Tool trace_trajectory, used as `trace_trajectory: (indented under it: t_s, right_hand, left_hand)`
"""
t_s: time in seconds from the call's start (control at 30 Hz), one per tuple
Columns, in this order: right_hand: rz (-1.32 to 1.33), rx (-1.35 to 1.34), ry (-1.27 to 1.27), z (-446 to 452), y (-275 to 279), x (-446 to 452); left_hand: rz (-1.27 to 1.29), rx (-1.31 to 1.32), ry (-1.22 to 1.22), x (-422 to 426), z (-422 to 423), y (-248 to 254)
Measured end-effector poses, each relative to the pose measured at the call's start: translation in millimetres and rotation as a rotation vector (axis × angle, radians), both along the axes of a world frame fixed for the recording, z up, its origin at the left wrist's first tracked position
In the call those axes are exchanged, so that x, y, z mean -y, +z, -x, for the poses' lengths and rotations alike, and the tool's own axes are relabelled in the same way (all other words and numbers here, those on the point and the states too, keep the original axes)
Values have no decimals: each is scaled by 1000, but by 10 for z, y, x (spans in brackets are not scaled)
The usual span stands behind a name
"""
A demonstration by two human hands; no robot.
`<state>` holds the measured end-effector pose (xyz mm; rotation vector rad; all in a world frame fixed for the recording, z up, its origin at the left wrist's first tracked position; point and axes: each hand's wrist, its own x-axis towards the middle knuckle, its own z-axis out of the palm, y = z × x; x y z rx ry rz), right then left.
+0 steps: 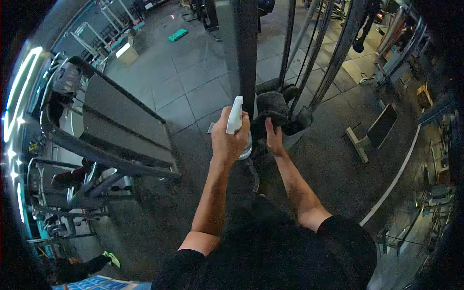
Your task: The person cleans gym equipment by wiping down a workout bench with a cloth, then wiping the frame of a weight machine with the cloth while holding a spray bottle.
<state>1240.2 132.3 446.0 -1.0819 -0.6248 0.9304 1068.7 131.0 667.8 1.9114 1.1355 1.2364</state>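
Observation:
My left hand (231, 137) is wrapped around a spray bottle (235, 116) with a white trigger head, held upright in front of a dark machine post. Part of the bottle's pale body shows below my fingers. My right hand (274, 140) is beside it, gripping a dark cloth (268, 118) that lies against the machine's dark padded part (273, 102). Some of the right fingers are hidden behind the cloth, and dim light blurs where cloth and pad meet.
A tall post (240, 48) and slanting rails (333, 53) rise ahead. A large machine frame (128, 121) stands left, a tilted board (383, 124) right. A green block (178, 35) lies on the tiled floor. Another person's bright shoe (113, 259) shows at lower left.

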Motion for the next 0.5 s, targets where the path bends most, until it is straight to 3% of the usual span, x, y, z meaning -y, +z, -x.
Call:
trace_trajectory:
  t_s: [0.03, 0.13, 0.27, 0.37, 0.47, 0.5]
  right_hand:
    - [-82, 9, -2, -17, -56, -44]
    - [58, 24, -34, 125, 644, 126]
    - [-59, 133, 48, 133, 822, 69]
    - [-125, 12, -6, 292, 1026, 38]
    - [-64, 191, 13, 366, 1303, -12]
    - [-110, 421, 38, 357, 1271, -145]
  left_hand:
    - [47, 41, -8, 18, 21, 59]
    - [82, 81, -8, 73, 75, 225]
    - [-1, -22, 59, -10, 67, 425]
    - [10, -29, 54, -59, 114, 473]
    - [-18, -25, 19, 21, 249, 451]
    - [-12, 42, -20, 73, 327, 357]
